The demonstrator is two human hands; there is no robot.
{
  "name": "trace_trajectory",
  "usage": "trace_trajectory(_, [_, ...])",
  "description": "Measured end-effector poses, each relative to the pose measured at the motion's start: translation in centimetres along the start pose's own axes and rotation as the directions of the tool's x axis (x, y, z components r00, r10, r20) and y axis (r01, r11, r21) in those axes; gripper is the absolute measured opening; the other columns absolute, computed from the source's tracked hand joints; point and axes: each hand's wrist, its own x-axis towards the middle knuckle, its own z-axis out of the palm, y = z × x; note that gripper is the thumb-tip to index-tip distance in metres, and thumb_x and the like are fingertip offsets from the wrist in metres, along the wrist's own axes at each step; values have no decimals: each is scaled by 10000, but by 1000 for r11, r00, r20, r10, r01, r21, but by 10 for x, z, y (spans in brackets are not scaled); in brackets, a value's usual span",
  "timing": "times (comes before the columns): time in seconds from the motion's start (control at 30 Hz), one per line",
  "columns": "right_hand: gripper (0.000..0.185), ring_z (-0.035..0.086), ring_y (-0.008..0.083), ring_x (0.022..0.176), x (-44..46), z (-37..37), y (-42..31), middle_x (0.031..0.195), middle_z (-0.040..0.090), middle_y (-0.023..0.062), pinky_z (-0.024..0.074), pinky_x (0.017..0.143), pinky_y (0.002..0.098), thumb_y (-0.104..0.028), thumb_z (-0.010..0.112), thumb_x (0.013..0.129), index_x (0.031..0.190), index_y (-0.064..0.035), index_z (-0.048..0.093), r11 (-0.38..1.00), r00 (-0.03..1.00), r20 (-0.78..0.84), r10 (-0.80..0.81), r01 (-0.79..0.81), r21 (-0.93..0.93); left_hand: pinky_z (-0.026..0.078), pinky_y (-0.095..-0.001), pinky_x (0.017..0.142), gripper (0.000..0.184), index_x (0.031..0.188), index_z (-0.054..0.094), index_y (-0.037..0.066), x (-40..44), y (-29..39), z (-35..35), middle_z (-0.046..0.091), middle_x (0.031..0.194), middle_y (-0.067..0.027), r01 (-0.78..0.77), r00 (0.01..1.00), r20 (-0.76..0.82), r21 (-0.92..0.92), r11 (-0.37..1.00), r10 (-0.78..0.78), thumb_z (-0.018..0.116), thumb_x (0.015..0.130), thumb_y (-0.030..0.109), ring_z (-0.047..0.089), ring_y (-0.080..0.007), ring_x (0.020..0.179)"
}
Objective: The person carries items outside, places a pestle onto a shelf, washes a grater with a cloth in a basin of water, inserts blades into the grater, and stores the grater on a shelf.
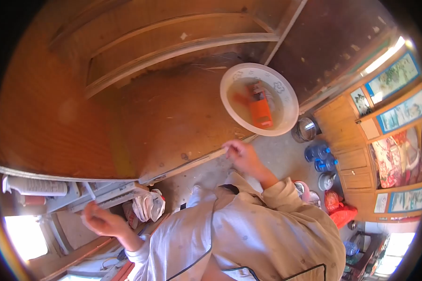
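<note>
– Across the upper view, what is largest?
– A broad, stained brown wooden worktop. At its right end stands a round white basin with grey floral markings, its rim appearing to reach past the edge, above the grey floor.
– Contents?
– Cloudy, yellowish liquid, with an orange, box-shaped object lying in it, tilted. Its material cannot be determined.
– And the hands?
– Well apart, neither gripping anything visible. The right hand, fingers loosely curled, is near the worktop's front edge, just short of the basin. The left hand, fingers bent, is near a crumpled white plastic bag.
– What could go wrong from here, and why?
– In my judgement, a knock or one-sided pull on the rim could tip the basin, its apparent overhang being the cause. Spilled liquid could make the floor slippery. The orange object, being wet, could slip from a loose hold.
</note>
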Motion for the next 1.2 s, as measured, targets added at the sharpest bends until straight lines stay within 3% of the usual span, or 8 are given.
trace_trajectory(0.13, [169,593,120,758,63,-93,62,814,616,40,463,648,241,-51,487,883,1017,-25,587,989,981,-193,2,-31,-148,443,-281,749,104,959,569,-1,-52,75,64,592,875,-92,430,767,571,-118,895,-293,553,856,5,552,-168,808])
trace_trajectory(0.27, [253,629,205,799,124,-179,97,859,647,96,488,681,285,-209,586,821,993,-26,610,781,923,-283,260,-373,-501,470,-284,719,141,970,592,-14,-81,116,126,632,863,-125,482,509,849,-143,865,-143,587,838,32,602,-179,807])
trace_trajectory(0.4, [343,633,261,831,164,-193,166,890,653,138,488,724,342,-298,613,773,997,-39,622,747,843,-117,526,-523,-411,483,-294,729,175,995,592,-13,-97,170,196,642,905,-148,483,430,903,-242,842,13,595,830,43,626,-198,843])
trace_trajectory(0.63, [267,595,286,958,186,-186,125,963,632,159,454,827,371,-196,569,812,1029,-48,616,899,974,157,161,-80,-431,393,-401,939,532,1248,431,-13,-165,244,369,532,1161,-202,560,142,974,-227,797,178,622,798,196,508,-294,1099])
trace_trajectory(0.83, [394,406,373,1172,213,-207,188,1225,466,162,394,922,426,-195,604,769,1134,-53,558,611,976,-10,218,-145,-778,331,-449,1000,951,1339,160,-37,-241,246,450,302,1347,-262,383,80,897,375,844,-434,719,653,312,335,-386,1250])
trace_trajectory(0.97, [622,325,414,1212,226,-217,192,1333,327,195,350,985,443,-212,648,721,1288,-86,424,372,805,366,466,198,-907,301,-434,1028,927,1359,173,3,-272,237,470,244,1396,-227,208,-91,866,500,841,-492,706,657,290,296,-370,1279])
trace_trajectory(1.07, [594,303,428,1224,225,-216,220,1363,292,200,336,989,457,-240,626,728,1272,-81,445,483,935,-35,354,-215,-849,341,-431,995,819,1329,280,-4,-272,249,473,356,1322,-231,192,-121,873,488,851,-473,695,664,234,377,-377,1214])
trace_trajectory(1.2, [396,443,381,1131,219,-214,245,1203,488,221,390,922,439,-237,578,770,1107,-28,568,608,987,66,144,-36,-793,446,-403,889,659,1268,366,-3,-317,186,494,516,1156,-237,511,-242,924,382,770,-297,648,697,167,535,-393,1030])
